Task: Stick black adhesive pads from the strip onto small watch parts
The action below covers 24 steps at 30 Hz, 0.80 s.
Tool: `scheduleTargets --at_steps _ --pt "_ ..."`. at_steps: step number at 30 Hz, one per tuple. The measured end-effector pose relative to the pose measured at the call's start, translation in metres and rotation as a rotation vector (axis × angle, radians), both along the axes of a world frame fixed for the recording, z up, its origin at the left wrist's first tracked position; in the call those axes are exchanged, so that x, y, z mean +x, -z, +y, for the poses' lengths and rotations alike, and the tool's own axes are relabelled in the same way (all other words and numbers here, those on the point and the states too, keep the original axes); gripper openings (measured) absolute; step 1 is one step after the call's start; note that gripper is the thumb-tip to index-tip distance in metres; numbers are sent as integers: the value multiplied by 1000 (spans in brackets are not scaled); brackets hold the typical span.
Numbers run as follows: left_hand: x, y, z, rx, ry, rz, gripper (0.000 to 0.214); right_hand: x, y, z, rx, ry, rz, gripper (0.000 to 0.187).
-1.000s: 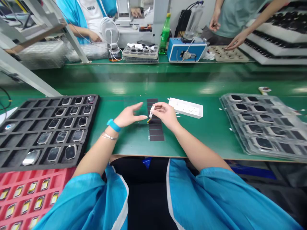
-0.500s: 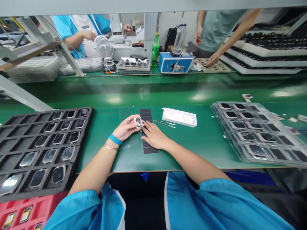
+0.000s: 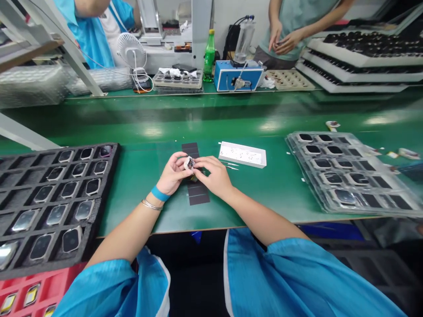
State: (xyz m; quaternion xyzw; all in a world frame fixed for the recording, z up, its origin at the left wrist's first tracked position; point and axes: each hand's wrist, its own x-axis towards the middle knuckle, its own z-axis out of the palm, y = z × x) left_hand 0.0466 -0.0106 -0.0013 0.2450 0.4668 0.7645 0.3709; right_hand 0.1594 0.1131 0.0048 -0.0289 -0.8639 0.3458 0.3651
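An open smartwatch case [image 3: 189, 163], pale-rimmed with dark parts showing inside, is held up between my two hands. My left hand [image 3: 172, 174] grips it between thumb and fingers from the left. From the right, my right hand [image 3: 214, 175] closes thumb and fingertips on its edge; anything smaller in that pinch is hidden. Beneath the hands runs a strip of black rectangular pieces [image 3: 198, 194] lying flat on the green bench. Metal tweezers [image 3: 231, 165] rest just right of my right hand, beside a shallow white box [image 3: 243, 155] with tiny dark bits in it.
A black foam tray [image 3: 110, 176] of watches stands at left, above a red tray [image 3: 62, 278] of small parts. Clear plastic trays [image 3: 306, 180] with watches are at right. Across the bench are a fan [image 3: 132, 49], a green bottle [image 3: 209, 57], a blue machine [image 3: 238, 77] and two people.
My right hand has lifted from the black strip and closed its fingertips on the watch case. The view has shifted slightly. The person opposite has brought both hands together.
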Motion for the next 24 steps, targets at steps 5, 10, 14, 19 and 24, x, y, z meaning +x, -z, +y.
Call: scheduleTargets --at_steps 5,10,14,19,24 --pt "1 3 2 8 -63 64 65 -2 4 -1 70 59 -88 14" --pt "4 8 6 27 -126 111 64 0 4 -4 111 94 -111 15" --pt "7 8 7 22 -133 100 64 -3 3 -7 168 119 -60 16" --pt "3 2 2 -3 -16 -92 63 9 -14 44 150 210 -104 17" --pt "0 2 0 -4 55 -139 63 28 -28 113 72 585 -482 13"
